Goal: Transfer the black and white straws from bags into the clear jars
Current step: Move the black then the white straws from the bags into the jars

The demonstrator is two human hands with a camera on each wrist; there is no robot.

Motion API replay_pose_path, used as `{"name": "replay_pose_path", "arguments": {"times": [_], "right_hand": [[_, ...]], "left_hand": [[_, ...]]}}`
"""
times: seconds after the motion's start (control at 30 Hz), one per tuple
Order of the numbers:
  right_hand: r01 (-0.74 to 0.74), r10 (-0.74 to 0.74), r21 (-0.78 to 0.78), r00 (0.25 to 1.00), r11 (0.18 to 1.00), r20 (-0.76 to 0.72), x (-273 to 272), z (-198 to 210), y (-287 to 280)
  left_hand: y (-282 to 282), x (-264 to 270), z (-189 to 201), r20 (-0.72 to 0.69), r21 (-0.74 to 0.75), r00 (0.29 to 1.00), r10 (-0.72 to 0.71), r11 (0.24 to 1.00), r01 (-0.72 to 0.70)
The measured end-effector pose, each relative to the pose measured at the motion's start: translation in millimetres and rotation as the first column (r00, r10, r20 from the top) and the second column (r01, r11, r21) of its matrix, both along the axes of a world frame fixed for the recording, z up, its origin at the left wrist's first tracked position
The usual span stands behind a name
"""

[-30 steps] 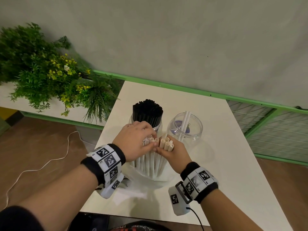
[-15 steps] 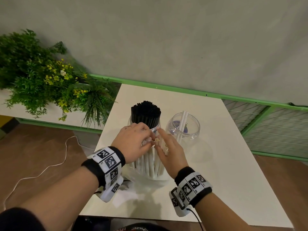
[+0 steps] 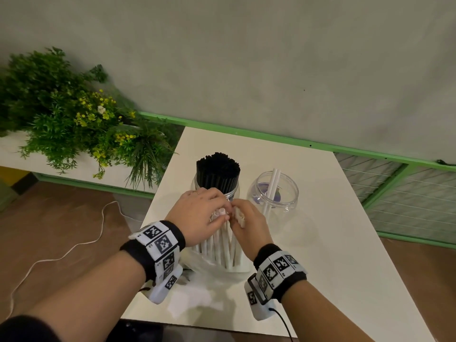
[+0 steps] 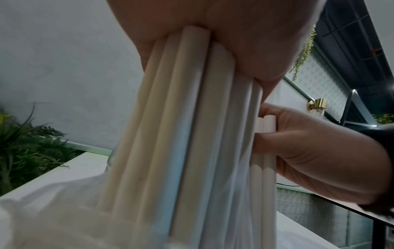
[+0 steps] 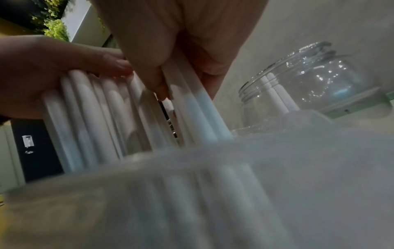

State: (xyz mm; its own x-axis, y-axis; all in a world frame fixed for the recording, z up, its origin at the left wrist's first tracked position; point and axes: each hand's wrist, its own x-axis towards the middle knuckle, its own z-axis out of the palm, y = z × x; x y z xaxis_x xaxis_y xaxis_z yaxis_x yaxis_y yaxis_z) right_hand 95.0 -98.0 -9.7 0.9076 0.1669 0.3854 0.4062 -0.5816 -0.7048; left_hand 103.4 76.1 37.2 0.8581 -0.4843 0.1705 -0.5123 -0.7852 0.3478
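Note:
A bundle of white straws (image 3: 219,245) stands upright in a clear plastic bag (image 3: 197,264) on the white table (image 3: 320,255). My left hand (image 3: 199,215) grips the top of the bundle (image 4: 192,118). My right hand (image 3: 249,223) pinches two white straws (image 4: 265,151) at the bundle's right side, also seen in the right wrist view (image 5: 192,101). Behind stands a clear jar (image 3: 217,191) packed with black straws (image 3: 218,169). To its right a second clear jar (image 3: 274,193) holds two white straws (image 3: 271,186).
A planter of green plants with yellow flowers (image 3: 74,124) stands left of the table. A green rail (image 3: 246,134) and wire mesh panels (image 3: 407,198) run behind and to the right. A white cord (image 3: 74,245) lies on the brown floor.
My right hand let go of a fan of straw tops, opened flat against the bundle, then closed on two straws at its right side. My left hand kept its grip.

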Motion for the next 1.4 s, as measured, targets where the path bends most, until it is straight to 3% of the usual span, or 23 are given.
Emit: {"name": "replay_pose_path", "arguments": {"times": [0.2,0.3,0.57,0.7,0.87,1.03,1.2,1.4], "right_hand": [[-0.055,0.062,0.034,0.971,0.998,-0.232,21.6,4.0,-2.5],[-0.039,0.046,0.029,0.962,0.999,-0.268,28.4,4.5,2.9],[0.083,-0.093,-0.057,0.971,0.995,-0.22,42.3,-4.2,10.3],[-0.034,0.048,0.075,0.978,0.997,-0.205,34.7,-6.4,-1.4],[-0.117,0.121,0.049,0.989,0.992,-0.082,28.3,1.4,-16.2],[-0.12,0.127,0.187,0.992,0.975,-0.027,29.4,40.0,-33.5],[-0.098,0.102,0.414,0.995,0.905,0.013,29.5,100.7,-57.0],[-0.021,-0.067,0.522,0.987,0.852,0.149,41.7,152.3,-84.3]], "left_hand": [[3.0,-1.0,-1.2,-0.006,-0.045,0.999,0.046,0.998,-0.047],[4.3,-1.2,-0.5,-0.007,-0.046,0.998,0.057,0.997,-0.058],[-0.5,-3.2,1.8,0.017,-0.028,0.996,0.087,0.996,-0.087],[-0.7,-2.0,1.3,0.023,-0.035,0.994,0.102,0.994,-0.101],[-2.9,-1.0,-0.8,0.018,-0.027,0.992,0.124,0.992,-0.123],[-1.3,1.4,-2.5,0.014,-0.022,0.989,0.145,0.989,-0.144],[-2.2,9.5,-2.6,-0.013,0.01,0.984,0.18,0.984,-0.18],[-8.8,14.8,-0.6,-0.014,0.029,0.977,0.211,0.977,-0.21]]}}
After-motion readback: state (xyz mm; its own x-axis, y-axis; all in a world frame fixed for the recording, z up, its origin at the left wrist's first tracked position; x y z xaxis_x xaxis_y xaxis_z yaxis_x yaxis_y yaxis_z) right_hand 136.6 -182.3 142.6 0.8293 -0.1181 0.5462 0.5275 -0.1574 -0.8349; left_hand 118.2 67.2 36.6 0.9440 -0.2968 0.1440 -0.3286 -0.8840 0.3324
